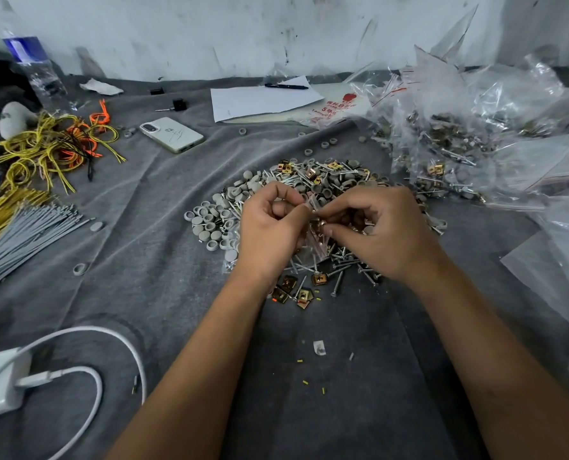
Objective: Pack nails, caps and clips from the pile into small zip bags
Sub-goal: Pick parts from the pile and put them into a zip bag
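Printed in red on a white plastic packet [334,111] behind the heap: an apple-like mark, some characters too small to read, and a large "5". No legible writing on the white sheet of paper [259,101] beside that packet, under a black pen [286,86]. Blue label on the clear plastic water bottle [32,69], far left of the heap, text unreadable. Faint scribble on the back of the white phone [171,134], left of and behind the heap, undecipherable.

At centre on the grey cloth [143,260]: mixed heap of grey round caps, silver nails and brass-coloured square clips [309,194]. Just above its middle, a small clear zip bag [316,240], pinched at its mouth by both hands. Left hand [269,227] curled, thumb and forefinger grasping the bag's top edge; right hand [376,227] likewise curled, fingertips closed on the same edge, with a coppery clip [321,224] showing at the fingers. Bag contents largely hidden by the fingers and blurred; lower part hanging over the nails.

Right of the heap: filled clear bags [449,151], crumpled and glary, contents only partly distinguishable. Left of the heap: yellow and orange wire ties [54,147] and grey ties [27,234], cut off by the frame edge. Near left: white charger and cable [7,383], partly cropped.
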A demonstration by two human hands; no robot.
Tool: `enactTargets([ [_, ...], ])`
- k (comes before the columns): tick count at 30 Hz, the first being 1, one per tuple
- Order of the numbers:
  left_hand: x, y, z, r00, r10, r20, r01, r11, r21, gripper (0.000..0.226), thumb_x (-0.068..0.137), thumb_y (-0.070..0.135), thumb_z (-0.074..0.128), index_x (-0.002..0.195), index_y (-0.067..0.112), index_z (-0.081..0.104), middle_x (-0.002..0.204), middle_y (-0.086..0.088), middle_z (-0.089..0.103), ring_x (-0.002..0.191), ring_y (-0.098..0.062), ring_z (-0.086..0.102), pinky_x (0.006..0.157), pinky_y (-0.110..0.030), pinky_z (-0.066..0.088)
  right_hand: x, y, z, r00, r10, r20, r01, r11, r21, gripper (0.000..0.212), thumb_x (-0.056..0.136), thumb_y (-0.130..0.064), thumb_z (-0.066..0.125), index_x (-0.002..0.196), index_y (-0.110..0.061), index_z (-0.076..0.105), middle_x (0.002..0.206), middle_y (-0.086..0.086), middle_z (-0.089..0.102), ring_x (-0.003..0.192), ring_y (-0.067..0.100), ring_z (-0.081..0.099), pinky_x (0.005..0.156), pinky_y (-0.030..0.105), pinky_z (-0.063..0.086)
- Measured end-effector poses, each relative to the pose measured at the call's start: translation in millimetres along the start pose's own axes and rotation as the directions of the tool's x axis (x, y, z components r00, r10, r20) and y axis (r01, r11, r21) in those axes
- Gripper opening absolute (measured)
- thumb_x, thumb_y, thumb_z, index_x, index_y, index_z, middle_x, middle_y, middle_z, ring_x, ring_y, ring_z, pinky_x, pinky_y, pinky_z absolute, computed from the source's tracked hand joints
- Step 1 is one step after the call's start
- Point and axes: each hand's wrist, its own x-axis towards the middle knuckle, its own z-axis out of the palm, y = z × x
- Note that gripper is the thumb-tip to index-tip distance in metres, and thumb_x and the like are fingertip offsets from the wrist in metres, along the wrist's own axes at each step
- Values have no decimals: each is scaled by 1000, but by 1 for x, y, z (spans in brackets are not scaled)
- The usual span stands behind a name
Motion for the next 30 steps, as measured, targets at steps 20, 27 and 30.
enactTargets([
  [20, 9, 5, -26, 998, -63, -29, 55, 977, -205, 24, 93, -3, 63, 79, 16, 61, 58, 0, 56, 42, -10, 42, 38, -19, 28, 2, 14, -7, 945, 148, -293, -176, 982, -73, 21, 96, -11, 68, 114, -17, 76, 106, -6, 74, 95, 3, 68, 83, 29, 60],
  [27, 8, 4, -26, 999, -46, 5, 46, 976, -214, 22, 89, 2, 64, 75, 19, 63, 59, 0, 55, 42, -9, 43, 38, -17, 30, 2, 26, -1, 983, 173, -61, -183, 899, -398, 25, 92, -29, 74, 116, -23, 75, 110, 2, 68, 111, 22, 55, 90, 30, 39],
  [30, 9, 3, -25, 999, -50, -12, 46, 972, -229, 20, 85, 4, 66, 73, 19, 62, 58, 0, 55, 41, -9, 41, 38, -17, 28, 1, 30, 8, 984, 176, -20, -165, 870, -465, 32, 96, -38, 66, 123, -22, 72, 112, 3, 62, 115, 23, 43, 88, 32, 35],
])
